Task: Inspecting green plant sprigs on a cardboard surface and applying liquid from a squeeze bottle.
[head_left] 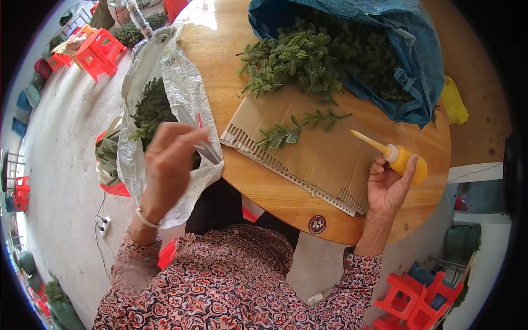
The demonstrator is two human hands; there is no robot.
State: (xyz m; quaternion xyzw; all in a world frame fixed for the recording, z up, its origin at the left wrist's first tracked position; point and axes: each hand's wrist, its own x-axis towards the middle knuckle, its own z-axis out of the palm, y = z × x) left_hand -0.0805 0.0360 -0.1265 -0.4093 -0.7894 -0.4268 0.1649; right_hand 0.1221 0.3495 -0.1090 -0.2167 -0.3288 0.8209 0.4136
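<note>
My left hand is raised beside the table's left edge, its fingers pinched on a thin grey stem, just over a clear plastic bag holding green sprigs. On the table's right, my right hand grips a yellow glue bottle, whose long nozzle points left over a sheet of corrugated cardboard. One green fir-like sprig lies on the cardboard, apart from both hands.
A blue sack spills a heap of green sprigs onto the round wooden table. A yellow bag lies at its right. Red plastic stools stand far left and lower right. A power strip lies on the floor.
</note>
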